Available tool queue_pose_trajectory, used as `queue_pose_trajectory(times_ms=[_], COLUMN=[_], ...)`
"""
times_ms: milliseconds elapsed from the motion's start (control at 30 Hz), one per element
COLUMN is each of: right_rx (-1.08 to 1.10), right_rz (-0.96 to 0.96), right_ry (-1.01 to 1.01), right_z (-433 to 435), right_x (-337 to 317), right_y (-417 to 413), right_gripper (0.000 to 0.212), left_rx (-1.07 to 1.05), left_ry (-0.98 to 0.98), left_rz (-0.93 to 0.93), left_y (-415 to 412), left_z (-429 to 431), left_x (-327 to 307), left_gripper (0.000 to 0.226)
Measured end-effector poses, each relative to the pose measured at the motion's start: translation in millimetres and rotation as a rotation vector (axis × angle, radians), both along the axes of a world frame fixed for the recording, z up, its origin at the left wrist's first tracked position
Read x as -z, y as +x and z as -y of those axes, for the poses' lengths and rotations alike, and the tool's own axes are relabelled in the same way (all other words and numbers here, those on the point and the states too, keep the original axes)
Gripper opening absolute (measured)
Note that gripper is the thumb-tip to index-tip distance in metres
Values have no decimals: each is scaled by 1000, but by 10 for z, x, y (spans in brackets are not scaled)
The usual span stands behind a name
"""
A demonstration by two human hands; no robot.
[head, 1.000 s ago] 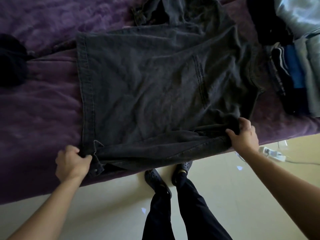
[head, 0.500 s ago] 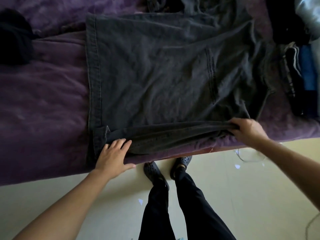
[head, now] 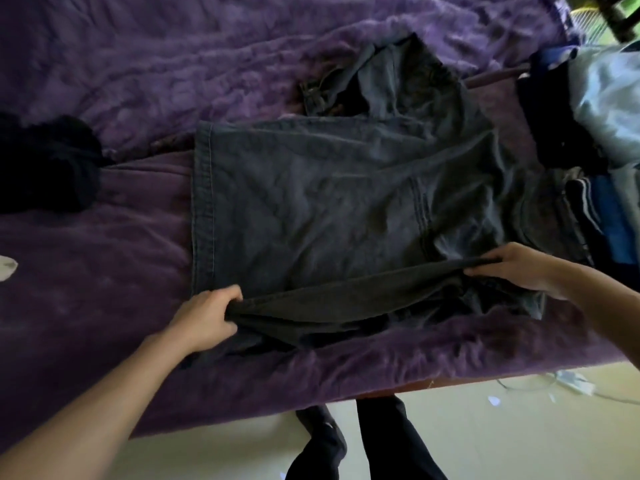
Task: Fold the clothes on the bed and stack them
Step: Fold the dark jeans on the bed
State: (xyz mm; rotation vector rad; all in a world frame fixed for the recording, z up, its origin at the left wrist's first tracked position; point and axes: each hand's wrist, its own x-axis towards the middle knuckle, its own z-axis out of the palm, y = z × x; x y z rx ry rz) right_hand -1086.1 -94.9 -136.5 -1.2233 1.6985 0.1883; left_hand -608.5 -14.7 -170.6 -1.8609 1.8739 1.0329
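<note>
The big purple bed (head: pixel 104 271) fills most of the frame. In the middle of it lie the dark jeans (head: pixel 311 209), spread wide and mostly flat. They look thick and stiff, with a stitched hem down their left side and some wrinkles, and their top end is bunched up. I think the job is partly done. A pile of folded clothes (head: pixel 606 220) already sits at the right edge, touching the jeans. A black lump of cloth (head: pixel 45 168) at the left edge still waits. The jeans are only starting their fold. The left hand (head: pixel 204 317) has its fingers curled tight round the near edge. The right hand (head: pixel 512 268) pinches the same edge further right and lifts it a little.
</note>
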Motion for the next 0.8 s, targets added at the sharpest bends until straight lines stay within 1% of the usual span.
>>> queue_pose_trajectory(times_ms=[100, 133, 200, 233, 300, 333, 367, 400, 433, 500, 533, 567, 600, 633, 667, 700, 733, 767, 800], right_rx=[115, 132, 182, 181, 154, 144, 134, 109, 89, 81, 99, 104, 84, 31, -52, -157, -280, -406, -536], right_rz=[113, 149, 173, 183, 204, 200, 179, 157, 137, 96, 52, -39, -190, -321, -387, -387, -346, -303, -313], right_ry=[-23, -45, -82, -96, -111, -109, -111, -135, -152, -187, -219, -284, -398, -536, -682, -816, -924, -968, -937], right_z=[537, 759, 1242, 1479, 1951, 2158, 2368, 2555, 2735, 3081, 3230, 3344, 3412, 3416, 3355, 3251, 3109, 2963, 2828], right_x=[-16, -20, -76, -107, -103, -73, -21, 25, 82, 245, 333, 415, 486, 548, 592, 676, 756, 861, 996], right_y=[-63, -68, -15, 15, 51, 76, 106, 162, 210, 291, 321, 349, 377, 404, 457, 511, 584, 628, 634], right_gripper=[88, 87, 75, 75, 84, 81, 68, 53, 47, 61, 62, 58, 53, 50, 50, 51, 52, 54, 56], left_rx=[-3, -7, -42, -67, -99, -104, -103, -101, -99, -145, -201, -250, -273, -255, -212, -157, -100, -46, 2], left_ry=[-87, -107, -95, -74, -55, -53, -49, -29, -8, -37, -95, -170, -259, -344, -427, -506, -557, -550, -494], left_rz=[20, 48, 128, 176, 249, 263, 268, 279, 300, 339, 356, 383, 423, 455, 447, 407, 366, 355, 378], left_y=[-9, -22, -35, -29, 7, 19, 13, 0, -22, -23, -21, -45, -80, -160, -243, -342, -429, -495, -522], left_z=[749, 1011, 1529, 1766, 2198, 2390, 2569, 2734, 2879, 3153, 3276, 3359, 3393, 3391, 3354, 3292, 3219, 3140, 3071], left_x=[-157, -211, -313, -345, -324, -281, -233, -172, -121, 33, 112, 175, 242, 288, 363, 437, 530, 629, 735], left_gripper=[21, 19, 15, 13, 8, 4, 1, 4, 8, 14, 23, 32, 38, 42, 44, 45, 47, 50, 54])
